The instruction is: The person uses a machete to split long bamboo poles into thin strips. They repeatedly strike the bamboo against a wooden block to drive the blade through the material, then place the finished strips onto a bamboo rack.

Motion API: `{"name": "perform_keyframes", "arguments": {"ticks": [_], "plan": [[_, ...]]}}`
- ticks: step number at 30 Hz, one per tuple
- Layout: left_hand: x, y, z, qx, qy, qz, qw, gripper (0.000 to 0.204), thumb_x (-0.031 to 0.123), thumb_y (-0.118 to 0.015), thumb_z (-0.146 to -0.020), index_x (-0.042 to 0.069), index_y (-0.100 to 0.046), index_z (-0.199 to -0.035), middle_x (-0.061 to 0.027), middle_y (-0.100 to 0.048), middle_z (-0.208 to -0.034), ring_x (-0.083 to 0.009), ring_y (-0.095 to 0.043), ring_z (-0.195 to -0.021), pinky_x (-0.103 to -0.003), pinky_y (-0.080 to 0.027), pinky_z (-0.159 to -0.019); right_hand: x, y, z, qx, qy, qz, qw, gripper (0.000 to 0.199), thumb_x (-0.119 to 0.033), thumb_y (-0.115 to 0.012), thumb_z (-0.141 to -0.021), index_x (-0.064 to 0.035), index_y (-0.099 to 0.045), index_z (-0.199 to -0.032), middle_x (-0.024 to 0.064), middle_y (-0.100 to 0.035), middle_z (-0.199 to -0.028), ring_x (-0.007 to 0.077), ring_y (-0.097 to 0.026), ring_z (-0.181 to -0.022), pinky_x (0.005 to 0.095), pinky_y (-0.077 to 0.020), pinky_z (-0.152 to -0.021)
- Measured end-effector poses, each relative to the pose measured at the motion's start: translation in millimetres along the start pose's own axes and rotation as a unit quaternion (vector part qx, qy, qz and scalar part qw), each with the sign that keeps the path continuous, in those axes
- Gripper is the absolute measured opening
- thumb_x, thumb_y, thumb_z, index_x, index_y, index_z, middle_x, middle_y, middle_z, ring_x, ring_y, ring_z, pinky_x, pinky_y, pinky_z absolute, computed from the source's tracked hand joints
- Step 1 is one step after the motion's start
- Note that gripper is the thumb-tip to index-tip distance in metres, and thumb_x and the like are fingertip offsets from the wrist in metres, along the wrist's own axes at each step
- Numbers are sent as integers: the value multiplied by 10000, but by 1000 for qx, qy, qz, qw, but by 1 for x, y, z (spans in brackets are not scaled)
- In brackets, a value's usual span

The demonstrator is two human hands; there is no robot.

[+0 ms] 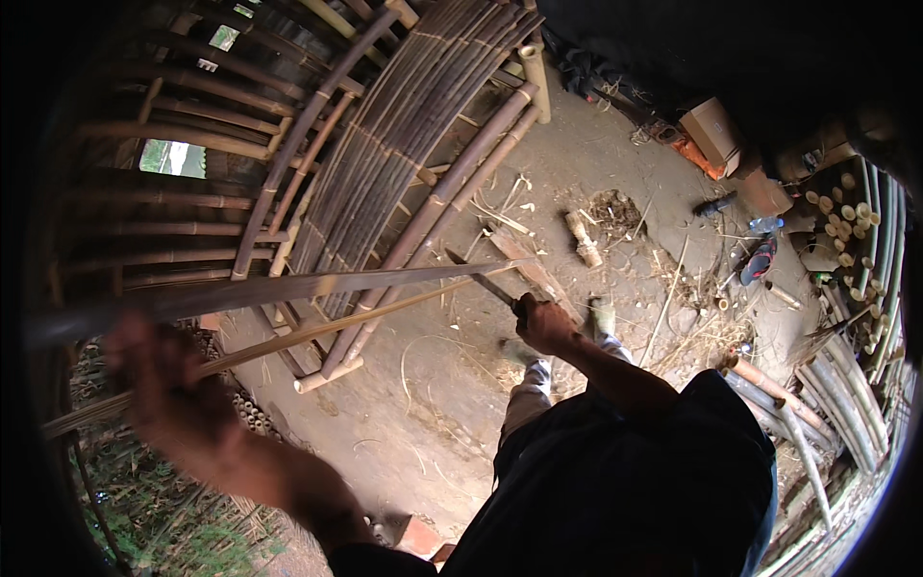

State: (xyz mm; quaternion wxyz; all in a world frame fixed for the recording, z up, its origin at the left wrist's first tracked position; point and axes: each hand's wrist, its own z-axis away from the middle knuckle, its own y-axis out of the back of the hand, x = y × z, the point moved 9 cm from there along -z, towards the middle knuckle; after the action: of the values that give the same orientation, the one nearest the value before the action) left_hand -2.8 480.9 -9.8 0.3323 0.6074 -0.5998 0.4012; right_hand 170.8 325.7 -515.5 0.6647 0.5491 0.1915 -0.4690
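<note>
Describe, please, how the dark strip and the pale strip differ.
The dark strip is brownish-grey; the pale strip is yellowish.
The dark strip looks broader, the pale strip narrower.
At the picture's left, the dark strip appears higher, the pale strip lower.
Both are long and converge toward the knife.

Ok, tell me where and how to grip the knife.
By the handle, most likely, coming from the right, behind the knife: the right hand wraps that end, while the slim blade points forward and left, across the split bamboo in this view, so keep the hands off it.
</note>
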Motion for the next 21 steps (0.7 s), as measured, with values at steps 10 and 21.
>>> {"name": "perform_keyframes", "arguments": {"ticks": [10,21], "plan": [[136,282,-157,-73,-7,15,997,229,204,-567,-1011,21,-582,-1148,48,-400,-703,-24,-296,-558,-169,-244,-447,184,-69,-15,35,-328,69,941,327,-204,-579,-817,32,-691,-1014,196,-728,-878,259,-739,-805,393,-591,-681],[-32,94,-42,-340,11,-56,939,164,92,-798,-792,41,-651,-845,-46,-660,-752,-96,-622,-691,-223,-485,-596,-311,57,8,72,283,-389,874,616,-264,-888,-718,-37,-579,-1200,104,-684,-1092,184,-643,-950,345,-526,-865]]}}
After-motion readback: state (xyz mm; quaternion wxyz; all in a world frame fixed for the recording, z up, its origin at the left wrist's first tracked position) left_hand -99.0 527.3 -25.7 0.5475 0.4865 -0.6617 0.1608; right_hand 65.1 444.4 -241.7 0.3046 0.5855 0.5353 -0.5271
